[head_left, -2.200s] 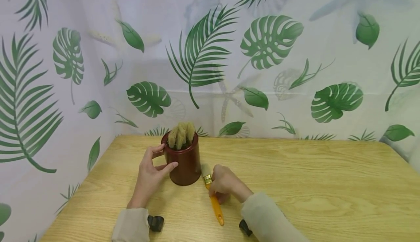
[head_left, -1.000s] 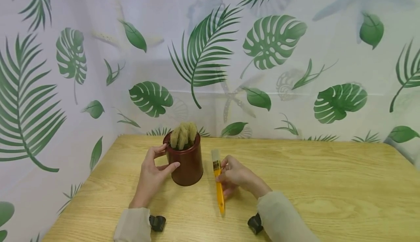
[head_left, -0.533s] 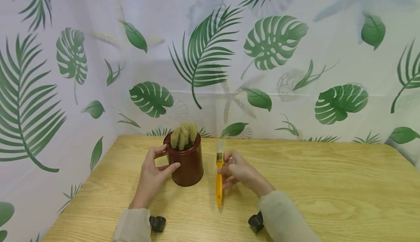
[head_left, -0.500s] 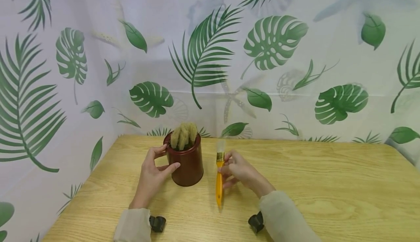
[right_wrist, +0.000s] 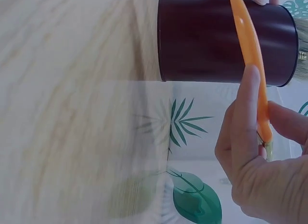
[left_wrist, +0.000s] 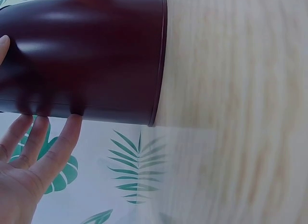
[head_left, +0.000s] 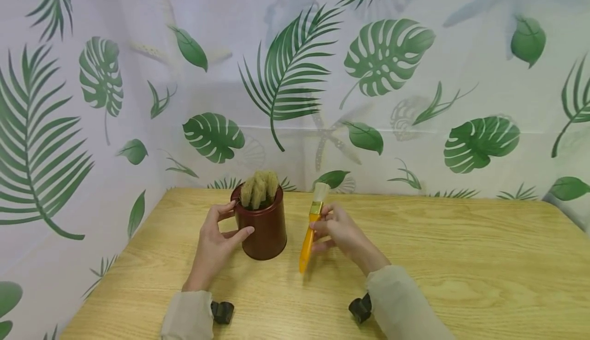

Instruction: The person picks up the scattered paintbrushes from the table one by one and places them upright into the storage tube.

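A dark red cylindrical pot [head_left: 263, 232] stands upright on the table, several paintbrushes [head_left: 259, 189] in it with pale bristles up. My left hand [head_left: 215, 245] grips the pot from its left, thumb on the front and fingers at the side near the rim. In the left wrist view its fingertips [left_wrist: 73, 122] press the pot's wall. To the right of the pot, my right hand [head_left: 338, 230] pinches a flat paintbrush with an orange handle [head_left: 307, 248] just below the ferrule. This brush is raised over the table, bristles [head_left: 321, 192] up and leaning right.
The wood-grain table [head_left: 438, 258] reaches back to a white curtain [head_left: 295, 140] printed with green leaves. A black wrist mount [head_left: 223, 312] sits by the left cuff, another black mount [head_left: 360, 309] by the right one.
My right hand has lifted the orange-handled paintbrush from beside the pot's base, up and slightly right, and its bristle end has swung to the right. The left hand keeps its hold on the pot.
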`<state>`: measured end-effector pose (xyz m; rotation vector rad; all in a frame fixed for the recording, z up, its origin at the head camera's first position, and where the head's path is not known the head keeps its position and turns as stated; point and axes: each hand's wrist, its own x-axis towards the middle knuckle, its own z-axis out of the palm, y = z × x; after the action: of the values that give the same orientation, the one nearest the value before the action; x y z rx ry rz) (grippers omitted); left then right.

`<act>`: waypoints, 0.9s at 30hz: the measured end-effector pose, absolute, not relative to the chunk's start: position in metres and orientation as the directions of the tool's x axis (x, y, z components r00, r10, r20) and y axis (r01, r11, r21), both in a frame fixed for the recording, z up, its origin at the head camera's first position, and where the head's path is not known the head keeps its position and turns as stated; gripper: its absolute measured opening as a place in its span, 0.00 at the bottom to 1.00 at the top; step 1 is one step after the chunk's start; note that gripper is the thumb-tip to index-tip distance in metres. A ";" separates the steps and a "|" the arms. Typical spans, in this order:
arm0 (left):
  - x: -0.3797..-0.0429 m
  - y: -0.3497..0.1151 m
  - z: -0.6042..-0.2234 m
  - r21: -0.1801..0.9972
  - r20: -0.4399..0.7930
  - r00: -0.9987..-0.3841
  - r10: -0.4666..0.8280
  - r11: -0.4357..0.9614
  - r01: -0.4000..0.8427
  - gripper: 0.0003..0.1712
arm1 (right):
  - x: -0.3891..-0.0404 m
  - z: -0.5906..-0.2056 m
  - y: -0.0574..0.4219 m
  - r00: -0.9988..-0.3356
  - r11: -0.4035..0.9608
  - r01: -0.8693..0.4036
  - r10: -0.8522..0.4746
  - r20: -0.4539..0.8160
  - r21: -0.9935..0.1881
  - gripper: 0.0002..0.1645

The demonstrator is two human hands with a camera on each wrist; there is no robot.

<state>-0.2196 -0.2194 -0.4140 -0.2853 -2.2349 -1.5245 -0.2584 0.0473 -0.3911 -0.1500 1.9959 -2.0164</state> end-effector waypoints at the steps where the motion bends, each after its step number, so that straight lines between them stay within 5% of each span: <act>1: -0.220 -0.219 -0.414 0.837 0.448 -0.892 -0.064 0.379 0.394 0.31 | -0.259 -0.391 0.048 -0.951 0.002 0.134 -0.280 -0.129 -0.991 0.18; 27: -0.222 -0.221 -0.415 0.830 0.456 -0.888 -0.056 0.386 0.402 0.32 | -0.262 -0.378 0.043 -0.981 -0.208 0.069 -0.189 -0.029 -0.976 0.13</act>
<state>-0.2219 -0.2205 -0.4151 -0.2985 -2.2389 -1.5105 -0.2625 0.0435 -0.3781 -0.1441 1.8622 -2.3154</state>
